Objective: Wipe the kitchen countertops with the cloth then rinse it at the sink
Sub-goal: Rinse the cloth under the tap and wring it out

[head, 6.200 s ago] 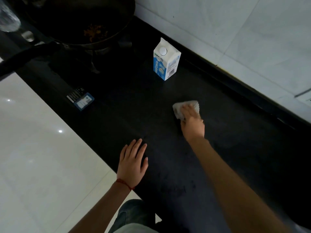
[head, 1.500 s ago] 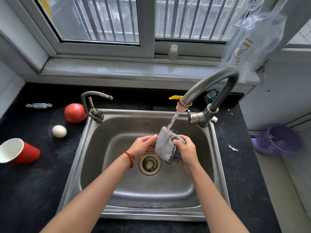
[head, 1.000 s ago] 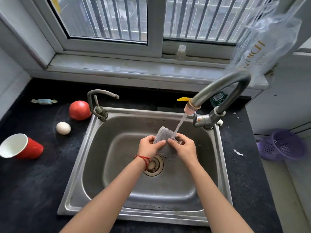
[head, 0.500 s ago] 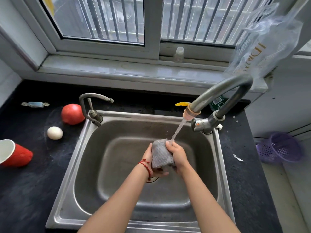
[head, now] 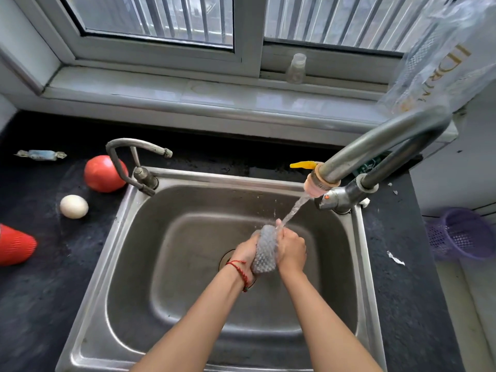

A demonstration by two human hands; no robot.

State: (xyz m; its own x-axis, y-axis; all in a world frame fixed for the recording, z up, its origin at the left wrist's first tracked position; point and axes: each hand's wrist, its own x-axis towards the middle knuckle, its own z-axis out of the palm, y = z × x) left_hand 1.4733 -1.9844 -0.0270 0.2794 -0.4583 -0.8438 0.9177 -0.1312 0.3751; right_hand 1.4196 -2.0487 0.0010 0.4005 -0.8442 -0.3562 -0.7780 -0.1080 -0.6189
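I see both hands over the sink (head: 118, 264), above the drain. The cloth (head: 264, 249) is bunched into an upright grey roll, pressed between the left hand (head: 245, 252) and the right hand (head: 291, 251). Left fingers are curled closed around the cloth's left side; right fingers are wrapped closed on its right side. A red string sits on the left wrist.

The tap (head: 375, 146) stands at the sink's back right corner, its spout arching toward the basin. The water stream (head: 294, 210) falls at a slant from the pink spout tip onto the top of the cloth, just at the right thumb.

A second, smaller tap (head: 134, 159) stands at the sink's back left corner.

On the dark surface (head: 40, 304) left of the sink: a tomato (head: 103, 174) just behind the small tap, an egg (head: 73, 206) near it, a red cup (head: 14, 248) lying on its side at the frame edge, a wrapped sweet (head: 40, 154) further back.

Right of the sink, off the surface, a purple basket (head: 461, 233). A small bottle (head: 295, 68) stands on the window ledge behind the sink
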